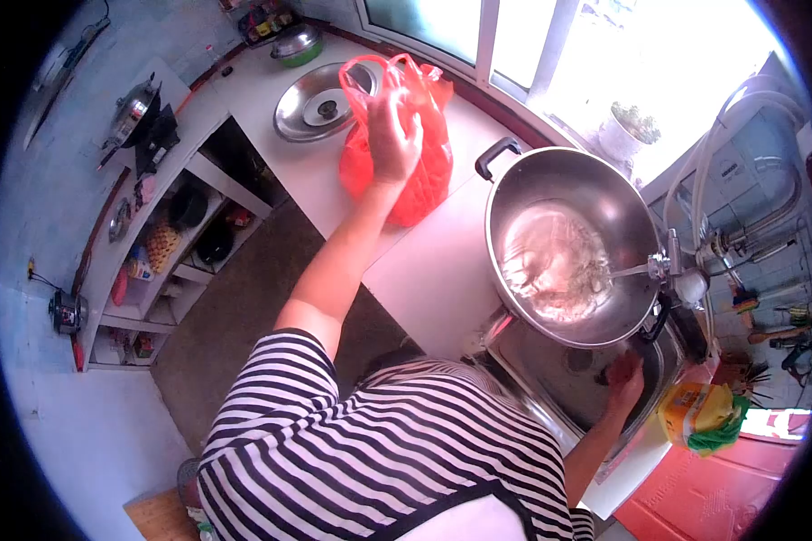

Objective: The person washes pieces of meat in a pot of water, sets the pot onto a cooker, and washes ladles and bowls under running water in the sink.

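My left hand (pixel 395 140) is closed at the upper part of a red plastic bag (pixel 429 176), whose loop handles stand up beside the fingers. The bag is bulging and rests on the white counter; its contents are hidden. My right hand (pixel 624 383) is low over the sink (pixel 550 365), below the rim of a large steel pot (pixel 505 203). Its fingers are in shadow, and I cannot make out whether they hold anything. The two-handled pot sits over the sink's edge, with water in it and a stream running in from the tap (pixel 660 266).
A steel lid (pixel 289 113) with a dark knob lies on the counter, left of the bag. Behind it stands a lidded green pot (pixel 298 47). A potted plant (pixel 632 126) is on the windowsill. A yellow-orange package (pixel 690 410) sits right of the sink. Shelves (pixel 198 180) line the left.
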A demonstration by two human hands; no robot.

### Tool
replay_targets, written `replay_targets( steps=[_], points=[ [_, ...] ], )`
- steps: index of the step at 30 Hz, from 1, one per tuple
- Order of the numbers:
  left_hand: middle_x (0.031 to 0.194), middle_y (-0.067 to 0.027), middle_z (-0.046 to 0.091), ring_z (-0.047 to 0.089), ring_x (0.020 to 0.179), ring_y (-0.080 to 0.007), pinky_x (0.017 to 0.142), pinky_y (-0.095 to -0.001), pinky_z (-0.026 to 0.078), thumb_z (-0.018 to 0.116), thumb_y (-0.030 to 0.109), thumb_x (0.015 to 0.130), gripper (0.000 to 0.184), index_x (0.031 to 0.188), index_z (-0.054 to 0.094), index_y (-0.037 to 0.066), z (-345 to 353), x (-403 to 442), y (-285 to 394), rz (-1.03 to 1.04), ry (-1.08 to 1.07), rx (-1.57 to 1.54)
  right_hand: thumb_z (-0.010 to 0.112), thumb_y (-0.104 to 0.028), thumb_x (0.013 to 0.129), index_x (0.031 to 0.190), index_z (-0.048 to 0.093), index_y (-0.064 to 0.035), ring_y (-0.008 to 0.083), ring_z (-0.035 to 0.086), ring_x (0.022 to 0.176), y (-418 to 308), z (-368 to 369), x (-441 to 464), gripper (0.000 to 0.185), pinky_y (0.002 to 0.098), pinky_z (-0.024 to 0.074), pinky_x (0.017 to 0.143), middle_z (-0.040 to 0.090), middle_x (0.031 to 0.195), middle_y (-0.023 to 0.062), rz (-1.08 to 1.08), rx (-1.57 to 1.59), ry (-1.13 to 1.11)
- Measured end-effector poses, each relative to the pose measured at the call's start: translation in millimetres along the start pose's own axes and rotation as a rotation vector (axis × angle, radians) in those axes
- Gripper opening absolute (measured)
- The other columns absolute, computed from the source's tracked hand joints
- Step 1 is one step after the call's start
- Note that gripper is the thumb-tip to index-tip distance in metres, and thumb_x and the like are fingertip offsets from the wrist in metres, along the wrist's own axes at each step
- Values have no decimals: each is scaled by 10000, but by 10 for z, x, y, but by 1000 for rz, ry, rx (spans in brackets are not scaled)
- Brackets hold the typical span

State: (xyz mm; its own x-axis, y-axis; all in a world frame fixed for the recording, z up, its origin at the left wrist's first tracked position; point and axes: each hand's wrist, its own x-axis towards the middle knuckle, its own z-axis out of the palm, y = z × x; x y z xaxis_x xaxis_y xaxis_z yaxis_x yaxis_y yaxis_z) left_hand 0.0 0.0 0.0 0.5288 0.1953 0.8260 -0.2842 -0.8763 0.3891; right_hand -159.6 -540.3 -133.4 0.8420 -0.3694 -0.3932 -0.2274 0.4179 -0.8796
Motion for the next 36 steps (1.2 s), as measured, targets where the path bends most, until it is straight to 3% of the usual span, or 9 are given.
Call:
replay_targets(
  steps=[3, 5, 7, 8, 13, 21, 28, 34, 36],
  points=[
    [1036, -209, 502, 503, 966, -332, 822, -406, 416, 696, 150, 630, 631, 1158, 374, 25, -227, 196, -27, 120, 235, 328, 509, -323, 838, 1017, 525, -62, 148, 548, 613, 189, -128, 54, 316, 278, 476, 545, 583, 784, 64, -19, -165, -100],
    [846, -193, 591, 590, 786, -311, 692, -410, 473, 651, 314, 675, 514, 1055, 495, 6, -284, -62, -409, -191, -414, 425, 506, -284, 841, 987, 530, -59, 141, 545, 586, 427, 118, -321, 269, 270, 473, 516, 585, 755, 59, 115, -277, -98],
    [687, -158, 610, 612, 654, -296, 607, -423, 482, 573, 361, 709, 362, 848, 615, 29, -334, -423, -681, -12, -787, 549, 512, -269, 835, 995, 524, -53, 142, 547, 584, 621, 571, -712, 268, 275, 476, 520, 590, 756, 60, 98, -357, -207],
    [646, -132, 609, 613, 628, -282, 572, -416, 480, 539, 233, 692, 200, 639, 631, 64, -398, -609, -512, 60, -827, 547, 540, -259, 817, 986, 537, -62, 141, 552, 600, 697, 689, -764, 259, 276, 482, 534, 592, 790, 61, 147, -392, -303],
    [629, -139, 595, 604, 610, -287, 538, -409, 477, 534, 124, 634, 104, 613, 621, 71, -572, -1703, -319, 62, -970, 359, 499, -182, 845, 981, 541, -38, 123, 545, 607, 1177, 1622, -1060, 202, 230, 455, 553, 592, 788, 65, 267, -555, -699],
    [611, -151, 562, 569, 610, -311, 562, -413, 453, 543, 62, 584, 40, 609, 571, 49, -1056, -1769, 16, 31, -957, 104, 501, -49, 781, 979, 518, 0, 315, 537, 878, 854, 3549, -1705, 205, 340, 451, 718, 523, 944, 158, -999, -753, -902],
    [649, -169, 573, 566, 628, -341, 565, -415, 448, 534, 77, 589, 79, 637, 567, 23, -1046, -1934, 604, -90, -980, 65, 535, -105, 771, 920, 505, -24, 329, 523, 848, 1183, 4041, -1391, 172, 368, 438, 699, 521, 925, 161, -1055, -812, -1051],
    [733, -159, 585, 576, 741, -311, 689, -420, 447, 536, 92, 620, 185, 774, 605, 17, -1243, -2179, 828, -60, -1355, 36, 536, -182, 746, 846, 512, -47, 291, 531, 787, 1359, 3793, -1184, 170, 394, 435, 696, 517, 828, 134, -1236, -961, -1058],
    [846, -142, 571, 545, 840, -282, 775, -398, 404, 592, 162, 631, 190, 776, 571, 41, -1444, -1893, 835, 186, -1369, 264, 517, -126, 711, 871, 532, -62, 278, 531, 806, 1549, 3557, -925, 173, 396, 433, 712, 527, 859, 127, -1121, -1426, -1067]
  ],
)
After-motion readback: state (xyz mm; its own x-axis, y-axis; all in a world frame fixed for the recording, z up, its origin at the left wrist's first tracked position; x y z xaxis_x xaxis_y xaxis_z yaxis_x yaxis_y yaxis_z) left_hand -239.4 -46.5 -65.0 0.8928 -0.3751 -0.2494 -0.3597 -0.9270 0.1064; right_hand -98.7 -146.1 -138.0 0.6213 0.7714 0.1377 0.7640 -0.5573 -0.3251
